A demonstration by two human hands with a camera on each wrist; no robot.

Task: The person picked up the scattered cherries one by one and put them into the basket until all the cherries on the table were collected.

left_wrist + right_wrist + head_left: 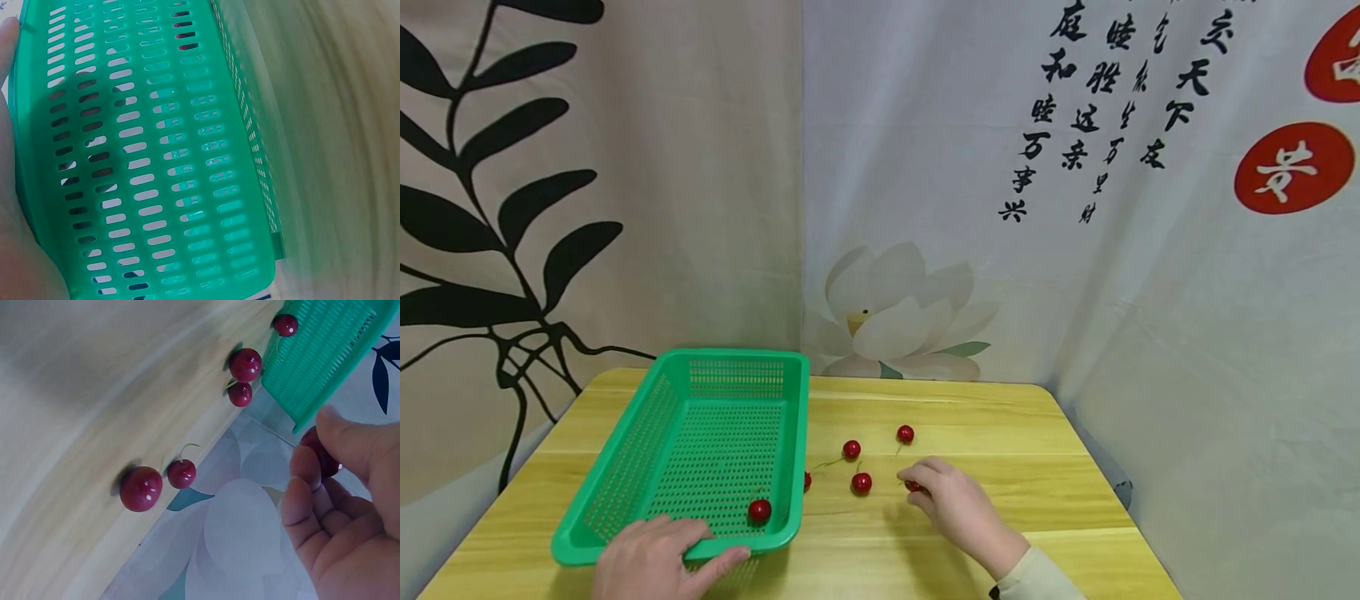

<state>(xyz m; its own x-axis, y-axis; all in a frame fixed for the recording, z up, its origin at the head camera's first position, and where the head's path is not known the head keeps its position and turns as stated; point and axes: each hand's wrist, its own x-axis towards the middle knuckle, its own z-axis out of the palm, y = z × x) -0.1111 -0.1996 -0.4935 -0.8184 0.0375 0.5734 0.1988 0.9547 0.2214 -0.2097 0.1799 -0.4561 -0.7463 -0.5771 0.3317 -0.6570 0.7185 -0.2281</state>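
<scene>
A green plastic basket sits on the left of the wooden table, with one cherry in its near right corner. My left hand grips the basket's near rim, its fingers over the edge. In the left wrist view, part of that hand shows beside the slotted basket wall. Right of the basket, my right hand pinches a dark red cherry between thumb and fingers. Several loose cherries lie around it, including a stemmed cherry beyond the fingers and another cherry to the left.
The wooden table has its far edge close to a hanging cloth backdrop with a printed lotus and writing. One cherry lies right by the basket's right side, partly hidden by it. A stemmed cherry lies between basket and right hand.
</scene>
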